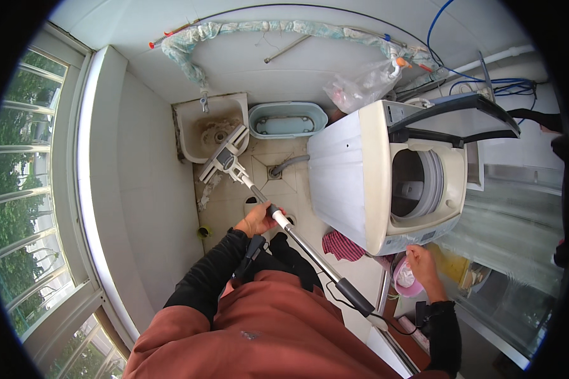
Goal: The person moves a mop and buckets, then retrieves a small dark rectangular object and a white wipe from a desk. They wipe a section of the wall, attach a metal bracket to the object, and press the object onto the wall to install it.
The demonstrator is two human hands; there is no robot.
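Metal mop pole (297, 237) sat clamped in the left hand (256, 220) — its flat head (223, 153) propped far against the small sink (208, 129) — while the right hand (422, 266) gripped a pink cup (406, 282) beside the open washing machine (385, 183).

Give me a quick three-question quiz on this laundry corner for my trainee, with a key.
1. True or false: the lid of the washing machine is shut.
2. Which hand grips the mop pole? A) left hand B) right hand C) both
3. What does the right hand touch, down beside the washer's front?

Key:
1. False; the lid is raised and the drum shows.
2. A; the left hand is wrapped round the pole, with the mop head leaning at the small sink.
3. A pink cup-like container with something white inside.
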